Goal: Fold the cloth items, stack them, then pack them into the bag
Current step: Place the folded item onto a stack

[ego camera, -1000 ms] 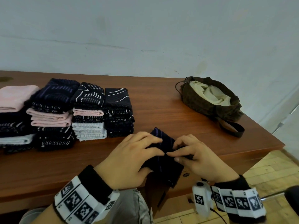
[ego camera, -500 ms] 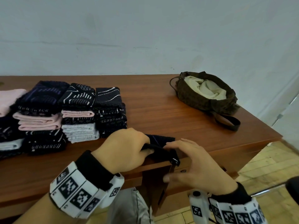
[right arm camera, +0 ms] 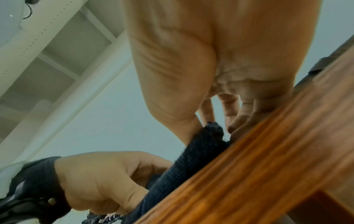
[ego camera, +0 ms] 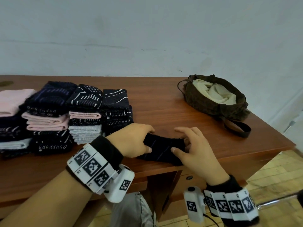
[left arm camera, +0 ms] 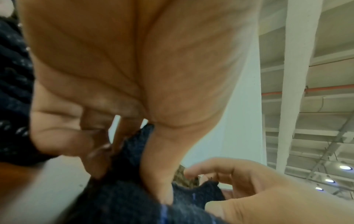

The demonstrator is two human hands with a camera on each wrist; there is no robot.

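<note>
Dark cloth (ego camera: pixel 161 149) between both hands' fingers (ego camera: pixel 176 150)

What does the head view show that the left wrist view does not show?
Only the head view shows the stacks of folded cloths, the wooden table and the whole brown bag with its cream lining. Only the left wrist view shows the ceiling lamps. Both show the left hand and right hand gripping the dark striped cloth.

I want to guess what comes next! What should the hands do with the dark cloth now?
Probably lift the dark cloth onto the nearest stack: it looks folded, both the left hand and right hand grip its ends.
</note>
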